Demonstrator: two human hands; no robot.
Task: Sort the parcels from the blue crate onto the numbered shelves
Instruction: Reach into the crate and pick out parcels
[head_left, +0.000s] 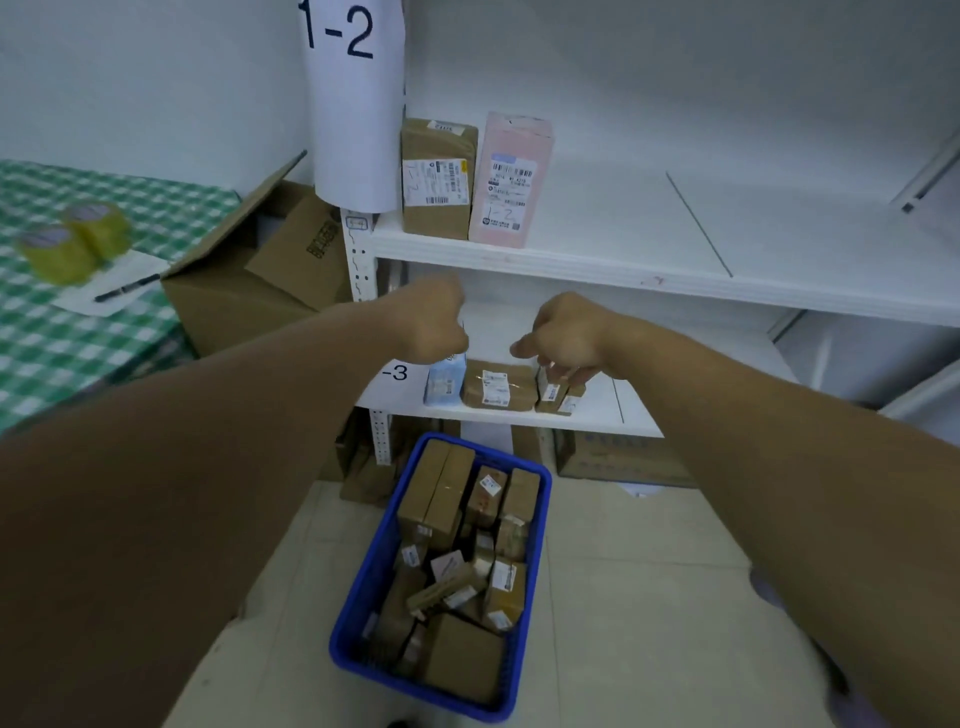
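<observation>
The blue crate (363, 587) stands on the floor, filled with several brown parcels (441, 493). On the lower shelf (597, 415), marked "-3", a light blue parcel (443, 383), a flat brown parcel (498, 387) and small brown parcels (551, 394) stand in a row. My left hand (431, 322) is curled in a fist right on top of the light blue parcel. My right hand (563, 338) curls its fingers down onto the top of a small brown parcel. The upper shelf (623, 260), marked "1-2", holds a brown parcel (438, 179) and a pink parcel (511, 182).
An open cardboard box (249, 280) sits on the floor left of the shelf post. A green checked table (67, 332) at the left carries two tape rolls (72, 241), paper and a pen. More cartons (618, 457) lie under the lower shelf.
</observation>
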